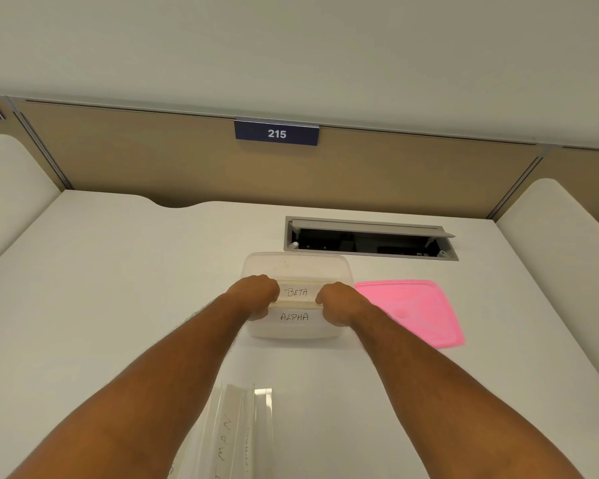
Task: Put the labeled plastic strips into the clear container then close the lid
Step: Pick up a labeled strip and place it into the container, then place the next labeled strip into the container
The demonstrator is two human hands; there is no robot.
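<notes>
Desk [118,288]: white, with an open cable hatch [370,238] at the back
Arms: both stretched straight forward, forearms bare, converging on the box
Box [296,266]: clear, open, in the middle of the desk just in front of the hatch
Lid [415,311]: pink, flat on the desk, just right of the box
Spare strips [236,430]: clear, lying near the front edge between the forearms
Left hand [255,292]: knuckles up, fingers curled, pinching the left end of the BETA strip
Right hand [339,302]: same pose, pinching its right end
BETA strip [296,292]: held level over the box
ALPHA strip [294,317]: inside the box, just nearer than BETA
</notes>
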